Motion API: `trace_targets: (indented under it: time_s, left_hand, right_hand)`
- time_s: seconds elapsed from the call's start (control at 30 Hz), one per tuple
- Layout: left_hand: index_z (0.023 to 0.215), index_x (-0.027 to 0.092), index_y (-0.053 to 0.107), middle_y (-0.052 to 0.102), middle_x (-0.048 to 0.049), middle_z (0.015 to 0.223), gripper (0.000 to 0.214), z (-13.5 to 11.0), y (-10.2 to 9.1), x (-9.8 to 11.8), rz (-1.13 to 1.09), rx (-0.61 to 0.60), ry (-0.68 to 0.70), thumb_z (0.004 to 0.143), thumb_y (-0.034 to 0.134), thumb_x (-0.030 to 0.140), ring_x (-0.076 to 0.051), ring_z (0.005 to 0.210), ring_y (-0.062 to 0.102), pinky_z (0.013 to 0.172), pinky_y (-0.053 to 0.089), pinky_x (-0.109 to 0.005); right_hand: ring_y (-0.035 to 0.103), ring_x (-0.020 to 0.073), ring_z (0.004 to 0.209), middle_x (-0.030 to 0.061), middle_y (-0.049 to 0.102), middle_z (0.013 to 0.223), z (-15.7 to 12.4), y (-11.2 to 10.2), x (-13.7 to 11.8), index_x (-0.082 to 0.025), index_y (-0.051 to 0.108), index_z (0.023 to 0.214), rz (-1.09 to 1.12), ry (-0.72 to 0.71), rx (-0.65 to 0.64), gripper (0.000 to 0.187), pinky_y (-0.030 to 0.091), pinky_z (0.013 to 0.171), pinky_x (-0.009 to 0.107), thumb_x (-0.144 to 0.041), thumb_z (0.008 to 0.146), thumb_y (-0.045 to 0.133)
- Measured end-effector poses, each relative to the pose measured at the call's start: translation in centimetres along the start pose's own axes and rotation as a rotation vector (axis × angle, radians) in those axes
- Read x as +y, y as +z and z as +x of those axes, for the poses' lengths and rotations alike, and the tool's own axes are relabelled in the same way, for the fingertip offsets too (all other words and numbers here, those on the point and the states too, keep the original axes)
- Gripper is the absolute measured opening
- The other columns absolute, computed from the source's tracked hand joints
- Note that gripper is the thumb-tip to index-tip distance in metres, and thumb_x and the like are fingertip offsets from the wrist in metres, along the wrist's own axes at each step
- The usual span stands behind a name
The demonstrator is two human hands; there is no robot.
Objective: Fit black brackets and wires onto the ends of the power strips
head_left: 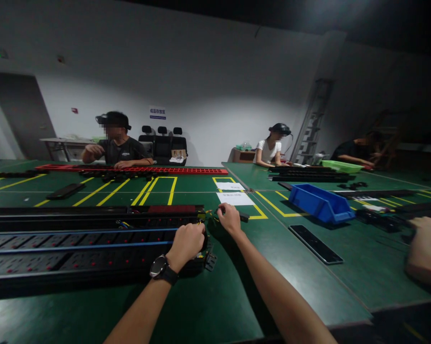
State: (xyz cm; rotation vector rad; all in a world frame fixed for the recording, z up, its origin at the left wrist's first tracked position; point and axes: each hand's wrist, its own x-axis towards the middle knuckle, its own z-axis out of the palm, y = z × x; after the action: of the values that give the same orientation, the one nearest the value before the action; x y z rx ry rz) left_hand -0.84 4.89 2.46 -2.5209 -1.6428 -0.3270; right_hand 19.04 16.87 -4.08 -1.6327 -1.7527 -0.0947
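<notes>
A long black rail assembly (104, 243) with two blue strips and rows of red dots lies across the left of the table. My left hand (188, 242), wearing a watch on the wrist, is closed at its right end; whatever lies between the fingers is hidden. Just to the right, my right hand (230, 219) is pinched on thin coloured wires (211, 215) near the end of the rail. A small black part (244, 217) shows beside that hand. Below my left hand, a black end piece (210, 261) sticks out from the assembly.
A blue bin (317, 204) and a phone (316, 243) are on the green table (294, 282) to the right. White paper labels (235, 198) lie ahead. Behind them is a long red frame (187, 170). Co-workers sit across the table; another person's arm (425, 248) reaches in at right.
</notes>
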Motion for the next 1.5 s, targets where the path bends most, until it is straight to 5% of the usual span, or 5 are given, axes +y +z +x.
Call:
trace_targets:
  time_s: [0.17, 0.4, 0.63, 1.1, 1.5]
  left_hand:
    - [0.097, 0.019, 0.065, 0.074, -0.0087, 0.089, 0.024, 0.0, -0.2, 0.0, -0.014, 0.001, 0.009, 0.094, 0.042, 0.016, -0.023, 0.085, 0.070, 0.073, 0.048, -0.031]
    - [0.097, 0.019, 0.066, 0.074, -0.0087, 0.088, 0.025, 0.0, -0.2, -0.1, -0.030, 0.007, 0.001, 0.094, 0.041, 0.017, -0.023, 0.084, 0.070, 0.073, 0.048, -0.031]
    - [0.095, 0.020, 0.066, 0.074, -0.0084, 0.089, 0.023, -0.1, -0.1, -0.1, -0.036, 0.002, 0.002, 0.094, 0.042, 0.018, -0.022, 0.085, 0.070, 0.076, 0.048, -0.030]
    - [0.097, 0.020, 0.067, 0.075, -0.0087, 0.092, 0.025, -0.1, -0.2, 0.0, -0.029, -0.007, -0.005, 0.094, 0.042, 0.018, -0.023, 0.089, 0.071, 0.078, 0.049, -0.031]
    - [0.099, 0.020, 0.067, 0.074, -0.0094, 0.096, 0.025, -0.2, -0.4, 0.1, -0.028, -0.031, -0.016, 0.094, 0.042, 0.017, -0.023, 0.092, 0.071, 0.080, 0.050, -0.032]
  right_hand:
    - [0.056, 0.0258, 0.120, 0.0097, 0.066, 0.131, 0.0, -1.1, 2.3, -0.020, 0.061, 0.133, -0.177, -0.003, -0.118, 0.047, 0.040, 0.095, 0.033, -0.011, 0.090, 0.044]
    - [0.057, 0.0316, 0.119, 0.0141, 0.066, 0.130, -0.1, -0.8, 2.3, -0.020, 0.053, 0.143, -0.223, 0.012, -0.220, 0.060, 0.039, 0.097, 0.043, -0.053, 0.092, 0.054]
    - [0.061, 0.0295, 0.108, 0.0121, 0.075, 0.103, 0.7, -0.9, 0.6, -0.024, 0.076, 0.106, -0.248, 0.096, -0.133, 0.029, 0.038, 0.091, 0.040, -0.036, 0.098, 0.050]
    - [0.069, 0.0195, 0.088, 0.0066, 0.077, 0.096, 1.1, 3.0, -0.7, -0.021, 0.078, 0.097, 0.206, 0.171, -0.147, 0.028, 0.042, 0.074, 0.024, -0.028, 0.096, 0.052]
    - [0.069, 0.0204, 0.094, 0.0051, 0.077, 0.102, 0.9, 2.8, -0.4, -0.022, 0.078, 0.101, 0.263, 0.151, -0.127, 0.032, 0.047, 0.081, 0.025, -0.032, 0.096, 0.048]
